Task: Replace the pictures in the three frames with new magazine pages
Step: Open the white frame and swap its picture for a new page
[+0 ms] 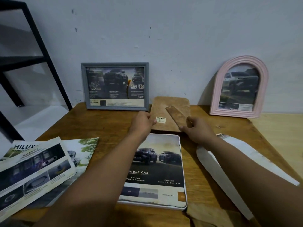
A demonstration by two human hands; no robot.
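Observation:
A brown backing board (169, 104) with a stand flap (176, 114) and a small white sticker lies on the wooden table (101, 125). My left hand (142, 121) grips its left edge; my right hand (195, 130) holds the flap's lower end. Just in front lies a white frame (180, 169) face down, with a car magazine page (155, 163) resting in it. A grey frame (114, 86) and a pink arched frame (239, 86) lean against the wall, both showing car pictures.
Loose car magazine pages (37, 167) are spread at the table's left. A white cut paper strip (229, 174) lies at the right under my forearm. A black metal shelf (27, 54) stands at the far left. A lighter table (282, 133) adjoins on the right.

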